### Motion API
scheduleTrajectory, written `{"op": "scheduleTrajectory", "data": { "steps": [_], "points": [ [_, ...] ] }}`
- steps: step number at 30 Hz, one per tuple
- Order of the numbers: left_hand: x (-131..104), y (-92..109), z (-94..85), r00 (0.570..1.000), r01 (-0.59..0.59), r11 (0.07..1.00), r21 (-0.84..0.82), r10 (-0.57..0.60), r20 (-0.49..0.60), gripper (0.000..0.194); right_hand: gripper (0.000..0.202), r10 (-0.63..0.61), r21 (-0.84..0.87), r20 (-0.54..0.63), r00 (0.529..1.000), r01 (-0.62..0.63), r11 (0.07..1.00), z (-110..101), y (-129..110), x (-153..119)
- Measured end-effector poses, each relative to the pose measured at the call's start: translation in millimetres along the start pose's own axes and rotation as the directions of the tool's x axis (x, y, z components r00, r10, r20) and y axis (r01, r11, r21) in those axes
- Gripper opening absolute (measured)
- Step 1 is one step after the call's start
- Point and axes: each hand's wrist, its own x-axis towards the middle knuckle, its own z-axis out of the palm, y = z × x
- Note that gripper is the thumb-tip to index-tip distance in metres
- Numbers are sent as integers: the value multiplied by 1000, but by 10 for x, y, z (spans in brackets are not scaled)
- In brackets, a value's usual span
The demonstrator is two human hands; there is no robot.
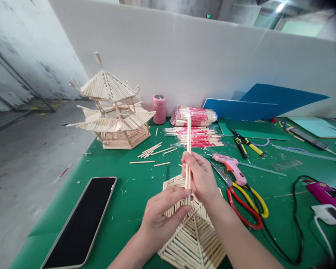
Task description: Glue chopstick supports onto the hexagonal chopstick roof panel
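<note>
A pair of pale wooden sticks (189, 136) stands nearly upright, side by side, in front of me. My left hand (164, 215) pinches their lower end between thumb and fingers. Higher up, my right hand (198, 172) has its fingers closed round the same sticks. Beneath both hands lies a stick-built roof panel (194, 239) with ribs meeting near its middle; my hands and forearms cover part of it. Loose short sticks (151, 150) are scattered beyond my left hand.
A stick pagoda (114, 116) stands back left, beside a pink flask (159, 109) and wrapped stick bundles (196, 116). A phone (82, 220) lies left. Scissors (246, 209), a pink glue gun (231, 166), pliers (245, 144) and black cable (295, 209) are at right.
</note>
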Motion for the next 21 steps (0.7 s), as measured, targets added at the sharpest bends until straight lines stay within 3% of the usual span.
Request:
{"op": "scheduleTrajectory", "data": {
  "steps": [2, 5, 9, 12, 17, 21],
  "points": [
    [-23, -64, 14, 991, 125, 992, -28, -124, 41, 47, 24, -105, -172, -11, 994, 102, 980, -52, -7, 56],
    [-38, -137, 22, 946, 299, 952, -71, -286, 155, 59, 27, -198, -384, 22, 980, 191, 904, -110, -16, 83],
    [-20, -147, 12, 896, 399, 917, 14, -393, 209, 65, 28, -244, -501, 42, 969, 232, 834, -140, -7, 45],
    [10, -129, 12, 861, 462, 886, 38, -459, 218, 57, 31, -292, -610, 83, 953, 281, 741, -123, 1, 7],
    [35, -156, 31, 823, 558, 816, -152, -520, 229, 17, 33, -368, -685, 140, 919, 358, 634, -47, 7, -73],
    [49, -154, 29, 805, 593, 753, -284, -558, 203, 16, 27, -383, -673, 166, 909, 388, 630, -6, -5, -136]
  ]
}}
